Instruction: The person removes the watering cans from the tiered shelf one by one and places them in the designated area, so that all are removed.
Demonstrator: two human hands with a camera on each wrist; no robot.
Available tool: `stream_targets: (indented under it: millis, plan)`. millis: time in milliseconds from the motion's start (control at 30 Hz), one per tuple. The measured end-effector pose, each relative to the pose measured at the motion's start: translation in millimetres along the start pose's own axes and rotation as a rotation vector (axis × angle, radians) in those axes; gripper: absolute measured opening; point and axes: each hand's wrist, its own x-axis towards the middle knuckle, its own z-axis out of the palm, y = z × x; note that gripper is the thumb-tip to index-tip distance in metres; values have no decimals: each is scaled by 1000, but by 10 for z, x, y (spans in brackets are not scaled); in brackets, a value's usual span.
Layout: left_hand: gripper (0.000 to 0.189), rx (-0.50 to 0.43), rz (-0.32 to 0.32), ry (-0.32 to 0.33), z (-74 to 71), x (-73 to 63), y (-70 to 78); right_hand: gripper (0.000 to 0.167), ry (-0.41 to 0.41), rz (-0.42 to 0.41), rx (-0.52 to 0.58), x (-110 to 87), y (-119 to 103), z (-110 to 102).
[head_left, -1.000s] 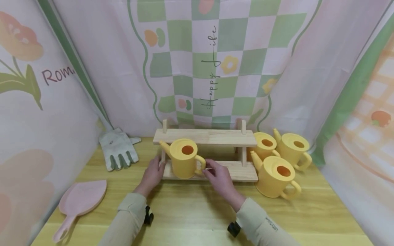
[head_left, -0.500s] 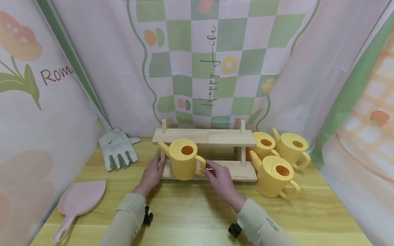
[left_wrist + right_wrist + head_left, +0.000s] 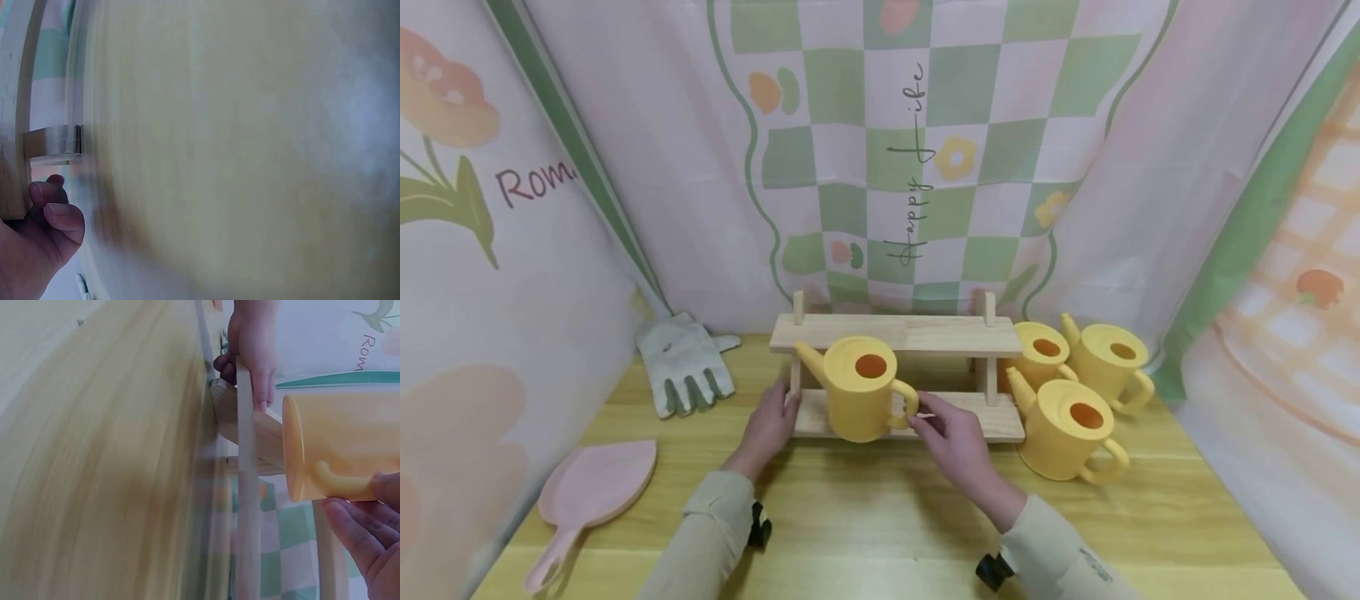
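A yellow watering can (image 3: 859, 410) hangs at the front of a two-tier wooden shelf (image 3: 895, 332), its spout to the left. My right hand (image 3: 958, 442) pinches the can's handle between thumb and fingers. In the right wrist view, a gap shows between the watering can's (image 3: 344, 437) base and the lower board (image 3: 247, 506). At the shelf's lower left end, my left hand (image 3: 769, 429) grips the board. From the left wrist, the left hand (image 3: 47, 240) has its fingers curled round the board's (image 3: 12, 125) end.
Several more yellow watering cans, the nearest one (image 3: 1066, 429) among them, stand right of the shelf. A grey-white glove (image 3: 688, 362) lies at the back left. Nearer on that side is a pink dustpan (image 3: 598, 483). Printed curtains (image 3: 700, 167) close off the back and sides.
My right hand has shifted slightly right, carrying the watering can with it away from the shelf's left end. The left hand stays on the board.
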Motion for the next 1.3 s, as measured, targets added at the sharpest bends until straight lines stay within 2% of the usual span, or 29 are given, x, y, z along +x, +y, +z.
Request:
stream_targets:
  millis: [267,733,933,1300]
  plan:
    - [41,9,33,16,-6,-24,14,31,16,11,3,-82,-30,-186]
    - [45,-6,2,-18,1,-4,-15,26,86,-118,-22,-147,-10,-484]
    - [49,-12,-19,-20,11,3,-19,28,92,-111,25,-178,-33,-612]
    - [50,-12,-16,-19,9,6,-29,27,174,-95,-25,-230,-35,-860]
